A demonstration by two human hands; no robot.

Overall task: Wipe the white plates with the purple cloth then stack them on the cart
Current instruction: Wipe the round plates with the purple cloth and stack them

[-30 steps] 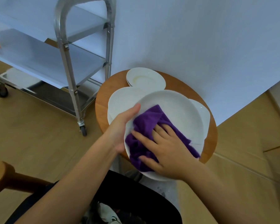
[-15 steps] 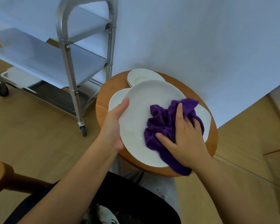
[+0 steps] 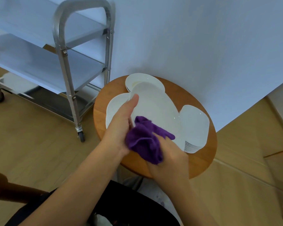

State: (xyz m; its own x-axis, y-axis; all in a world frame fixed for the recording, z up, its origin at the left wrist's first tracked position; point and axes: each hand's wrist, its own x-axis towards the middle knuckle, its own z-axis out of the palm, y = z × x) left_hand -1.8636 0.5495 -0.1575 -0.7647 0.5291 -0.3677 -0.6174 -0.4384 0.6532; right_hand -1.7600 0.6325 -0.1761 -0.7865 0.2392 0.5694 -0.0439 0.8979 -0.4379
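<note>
**A tilted plate held by one edge over the desk**

We judge the main risk to be the cart (image 3: 82, 62), standing well apart to our left; carrying the plate there one-handed could let it slip; nearer, the tilted plate (image 3: 155, 105) could knock the stacks on the round desk (image 3: 203, 160) beneath it; the purple cloth (image 3: 145, 141) could drag it loose. Our left hand (image 3: 121, 126) grips the plate's near edge, thumb along the face; our right hand (image 3: 168, 154) bunches the cloth against the plate's lower part.

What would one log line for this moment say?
step: wiping | left hand: holds plate | right hand: grips purple cloth | cart: not yet loaded
</note>
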